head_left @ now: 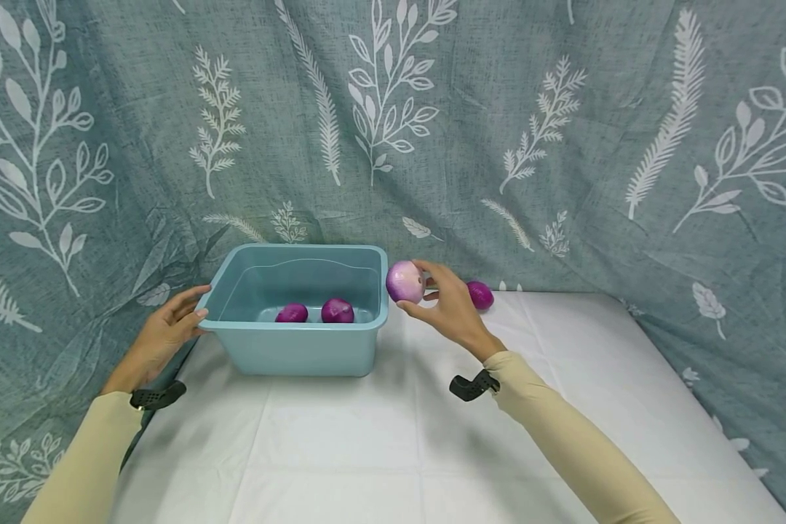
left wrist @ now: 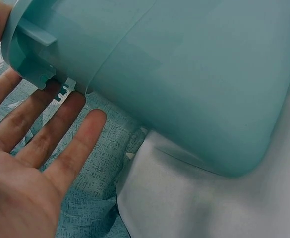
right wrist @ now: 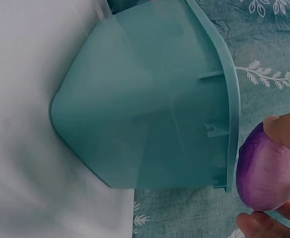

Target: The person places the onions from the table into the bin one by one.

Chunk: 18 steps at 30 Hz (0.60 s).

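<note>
Right grip (head_left: 448, 304) holds a purple-white onion (head_left: 402, 282) — left grip (head_left: 165, 332) holds the bin (head_left: 295, 352).

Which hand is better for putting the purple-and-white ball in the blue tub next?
Probably the right hand: it holds the purple-and-white ball close to the blue tub's rim. The left hand holds no ball and touches the tub's opposite end.

Right hand (right wrist: 289, 133): grips a round ball (right wrist: 267, 171), purple and pale pink, with digits on opposite sides.
Tub (right wrist: 140, 99): blue-green, outer wall in view, rim just beside the ball; whether they touch is unclear.
Bench (right wrist: 21, 124): white, beneath the tub, its edge passing behind it.
Curtain (right wrist: 184, 213): teal, white leaf prints, beyond the bench's edge.
</note>
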Available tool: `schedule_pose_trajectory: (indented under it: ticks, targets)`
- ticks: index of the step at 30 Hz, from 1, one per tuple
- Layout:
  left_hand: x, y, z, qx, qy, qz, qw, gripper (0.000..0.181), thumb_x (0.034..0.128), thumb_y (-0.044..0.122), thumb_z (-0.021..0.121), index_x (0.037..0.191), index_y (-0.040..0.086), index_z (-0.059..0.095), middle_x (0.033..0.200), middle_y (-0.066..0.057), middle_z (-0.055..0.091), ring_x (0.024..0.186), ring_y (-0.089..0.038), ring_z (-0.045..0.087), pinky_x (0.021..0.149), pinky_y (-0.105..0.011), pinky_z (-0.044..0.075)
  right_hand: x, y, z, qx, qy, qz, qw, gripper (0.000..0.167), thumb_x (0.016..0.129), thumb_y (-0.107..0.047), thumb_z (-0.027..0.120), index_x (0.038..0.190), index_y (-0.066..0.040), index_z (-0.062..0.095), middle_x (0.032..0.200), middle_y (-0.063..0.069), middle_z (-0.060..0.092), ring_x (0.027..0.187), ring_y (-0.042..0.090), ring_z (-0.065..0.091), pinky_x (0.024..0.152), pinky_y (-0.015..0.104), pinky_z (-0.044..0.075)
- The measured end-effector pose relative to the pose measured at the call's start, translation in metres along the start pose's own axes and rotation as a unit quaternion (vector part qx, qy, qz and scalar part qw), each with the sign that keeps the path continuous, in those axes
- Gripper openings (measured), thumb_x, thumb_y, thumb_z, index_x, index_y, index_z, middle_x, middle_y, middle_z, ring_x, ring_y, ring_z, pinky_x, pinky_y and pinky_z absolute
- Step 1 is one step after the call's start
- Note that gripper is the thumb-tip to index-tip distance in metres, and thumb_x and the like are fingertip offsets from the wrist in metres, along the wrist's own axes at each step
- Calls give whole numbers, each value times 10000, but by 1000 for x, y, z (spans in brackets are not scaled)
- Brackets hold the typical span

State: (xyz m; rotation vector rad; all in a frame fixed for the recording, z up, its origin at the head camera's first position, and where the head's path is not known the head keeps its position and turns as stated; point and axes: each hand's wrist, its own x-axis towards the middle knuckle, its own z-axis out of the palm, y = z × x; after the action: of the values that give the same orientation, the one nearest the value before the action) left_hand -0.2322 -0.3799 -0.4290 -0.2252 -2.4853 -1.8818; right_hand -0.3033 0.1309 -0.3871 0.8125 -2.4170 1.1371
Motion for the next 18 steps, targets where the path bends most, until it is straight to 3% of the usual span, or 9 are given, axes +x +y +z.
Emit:
schedule_pose_trajectory:
  ticks: [3,9,13,18]
  targets:
    - [0,1,0,31,18,-24,10000,643,1072,373,568,1643,290,286,1687,-185,188,1400,-163,383,939,-219,566,2,-5,1,70,15,-43,10000,782,825,-320,904,1477,-98,535,1262,81,603,1052,237,655,845,342,634]
    - [0,1,1,17,27,-36,10000,640,1070,369,573,1641,290,295,1678,-194,210,1304,-36,428,936,-224,568,5,-16,4,199,-6,-92,9998,777,824,-321,905,1477,-113,537,1299,81,594,1066,229,657,858,341,633]
    - [1,1,1,0,24,-11,10000,638,1070,363,574,1640,286,297,1682,-192,201,1317,-46,421,931,-221,571,8,-24,8,384,-90,-206,9990,778,830,-324,900,1482,-118,530,1312,78,595,1080,222,665,876,364,630]
    - [1,-1,0,12,-10,64,10000,641,1075,354,569,1644,265,288,1683,-182,205,1332,-54,416,940,-242,574,11,-31,15,586,-292,-362,9972,774,831,-299,902,1484,-122,526,1321,61,618,1092,197,669,892,309,617]
